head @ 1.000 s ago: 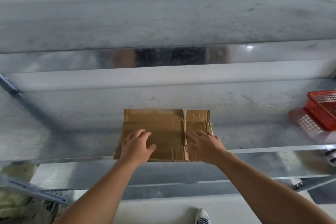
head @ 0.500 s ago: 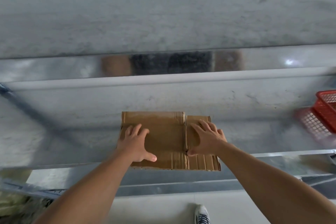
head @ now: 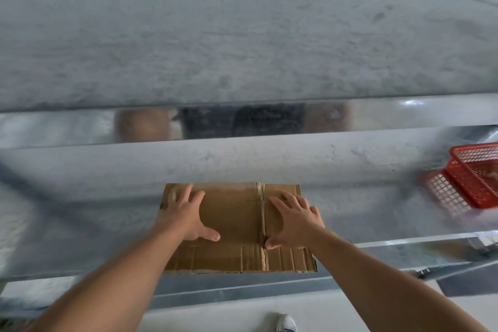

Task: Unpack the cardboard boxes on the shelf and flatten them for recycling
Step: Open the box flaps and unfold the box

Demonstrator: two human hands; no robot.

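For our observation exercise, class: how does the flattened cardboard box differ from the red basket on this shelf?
The cardboard box is brown and solid; the red basket is open mesh. The box lies flat; the basket has raised walls. The left hand and right hand press on the box; nothing touches the basket, far right. Both rest on the same metal shelf.

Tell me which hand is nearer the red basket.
Right. The right hand lies flat on the right part of the cardboard, left of the basket; the left hand lies on its left part, farther off.
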